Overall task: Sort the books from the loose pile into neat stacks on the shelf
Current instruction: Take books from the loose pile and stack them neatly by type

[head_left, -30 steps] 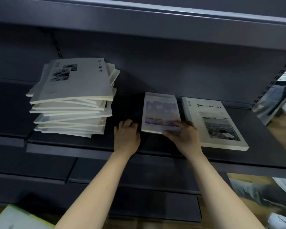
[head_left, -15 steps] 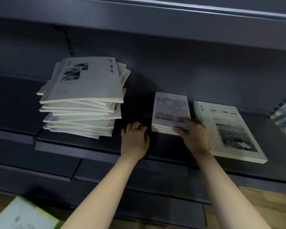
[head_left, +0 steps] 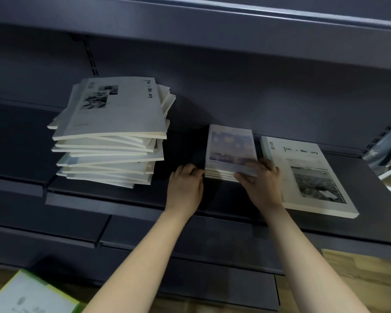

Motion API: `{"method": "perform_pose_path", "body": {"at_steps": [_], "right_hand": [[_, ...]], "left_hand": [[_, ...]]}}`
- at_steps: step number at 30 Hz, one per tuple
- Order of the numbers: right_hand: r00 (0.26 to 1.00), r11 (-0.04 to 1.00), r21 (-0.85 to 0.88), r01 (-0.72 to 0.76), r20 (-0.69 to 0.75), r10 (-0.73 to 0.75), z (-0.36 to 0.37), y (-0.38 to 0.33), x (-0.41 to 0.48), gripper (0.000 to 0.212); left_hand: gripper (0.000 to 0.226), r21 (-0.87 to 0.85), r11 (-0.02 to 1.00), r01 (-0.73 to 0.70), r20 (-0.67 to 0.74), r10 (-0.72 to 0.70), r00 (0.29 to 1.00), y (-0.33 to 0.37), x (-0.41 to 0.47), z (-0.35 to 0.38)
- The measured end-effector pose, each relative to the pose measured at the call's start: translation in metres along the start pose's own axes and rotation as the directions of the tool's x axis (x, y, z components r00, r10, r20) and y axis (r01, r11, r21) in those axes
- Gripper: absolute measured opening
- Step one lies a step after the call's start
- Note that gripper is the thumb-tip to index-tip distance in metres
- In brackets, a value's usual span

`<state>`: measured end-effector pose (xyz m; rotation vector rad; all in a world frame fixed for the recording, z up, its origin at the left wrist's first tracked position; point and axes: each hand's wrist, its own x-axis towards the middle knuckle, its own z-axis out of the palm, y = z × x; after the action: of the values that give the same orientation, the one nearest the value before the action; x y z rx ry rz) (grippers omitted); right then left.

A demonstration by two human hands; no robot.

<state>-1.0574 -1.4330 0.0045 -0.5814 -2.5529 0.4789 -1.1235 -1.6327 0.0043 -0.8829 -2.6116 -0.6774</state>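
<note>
The small stack of books (head_left: pixel 231 146) lies on the shelf (head_left: pixel 122 201) between the two hands. The right hand (head_left: pixel 263 188) pinches its near edge. The left hand (head_left: pixel 185 188) has curled fingers (head_left: pixel 193 170) that hold nothing and touch its side. The loose pile (head_left: pixel 113 132) sits far left of them.

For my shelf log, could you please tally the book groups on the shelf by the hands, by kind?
Loose pile of large white books: 1
Small stack with purple-sky cover: 1
Large white book lying alone: 1
Total: 3
</note>
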Motion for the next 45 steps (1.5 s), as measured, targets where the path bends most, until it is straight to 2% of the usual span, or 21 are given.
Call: {"method": "perform_pose_path", "body": {"at_steps": [5, 9, 11, 14, 20, 23, 25, 28, 31, 35, 39, 41, 45], "right_hand": [[0.989, 0.999, 0.028, 0.045, -0.141, -0.041, 0.001, -0.010, -0.018, 0.021], [0.989, 0.997, 0.036, 0.072, -0.134, -0.066, 0.005, -0.023, -0.030, 0.015], [0.989, 0.994, 0.026, 0.108, -0.106, -0.104, 0.007, -0.032, -0.037, 0.011], [0.990, 0.988, 0.069, 0.140, -0.041, -0.137, 0.013, -0.045, -0.044, 0.009], [0.984, 0.981, 0.084, 0.175, 0.019, -0.178, 0.030, -0.069, -0.050, 0.010], [0.982, 0.981, 0.049, 0.185, 0.038, -0.187, 0.035, -0.077, -0.049, 0.010], [0.982, 0.983, 0.021, 0.184, 0.043, -0.185, 0.037, -0.081, -0.048, 0.009], [0.982, 0.983, -0.008, 0.183, 0.049, -0.182, 0.038, -0.084, -0.048, 0.007], [0.985, 0.985, -0.007, 0.170, 0.044, -0.169, 0.037, -0.085, -0.049, 0.006], [0.985, 0.986, 0.004, 0.164, 0.050, -0.164, 0.036, -0.086, -0.049, 0.007], [0.982, 0.984, 0.020, 0.177, 0.063, -0.178, 0.035, -0.083, -0.048, 0.007], [0.980, 0.982, 0.023, 0.186, 0.074, -0.187, 0.034, -0.080, -0.048, 0.008], [0.970, 0.976, 0.066, 0.209, 0.115, -0.216, 0.026, -0.073, -0.049, 0.012]], "left_hand": [[0.023, 0.043, 0.968, -0.248, -0.150, 0.252, 0.956, 0.008, 0.010, -0.034], [0.028, 0.007, 0.950, -0.312, -0.313, 0.299, 0.901, 0.013, 0.021, -0.080], [0.027, -0.001, 0.958, -0.286, -0.383, 0.264, 0.885, 0.007, 0.026, -0.101], [0.027, 0.029, 0.989, -0.147, -0.435, 0.145, 0.889, -0.016, 0.035, -0.132], [0.039, 0.048, 0.988, 0.144, -0.384, -0.115, 0.916, -0.081, 0.044, -0.177], [0.036, 0.152, 0.918, 0.367, -0.367, -0.292, 0.883, -0.098, 0.039, -0.190], [0.052, 0.178, 0.845, 0.504, -0.326, -0.433, 0.840, -0.101, 0.038, -0.197], [0.072, 0.117, 0.787, 0.606, -0.213, -0.576, 0.789, -0.104, 0.042, -0.205], [0.077, 0.037, 0.774, 0.632, -0.137, -0.622, 0.771, -0.112, 0.048, -0.212], [0.064, -0.042, 0.782, 0.622, -0.115, -0.622, 0.774, -0.111, 0.051, -0.222], [0.076, -0.040, 0.792, 0.609, -0.138, -0.608, 0.782, -0.105, 0.053, -0.222], [0.061, -0.125, 0.824, 0.553, -0.189, -0.567, 0.802, -0.098, 0.053, -0.218], [0.035, -0.420, 0.831, 0.364, -0.206, -0.478, 0.854, -0.079, 0.050, -0.199]]}}
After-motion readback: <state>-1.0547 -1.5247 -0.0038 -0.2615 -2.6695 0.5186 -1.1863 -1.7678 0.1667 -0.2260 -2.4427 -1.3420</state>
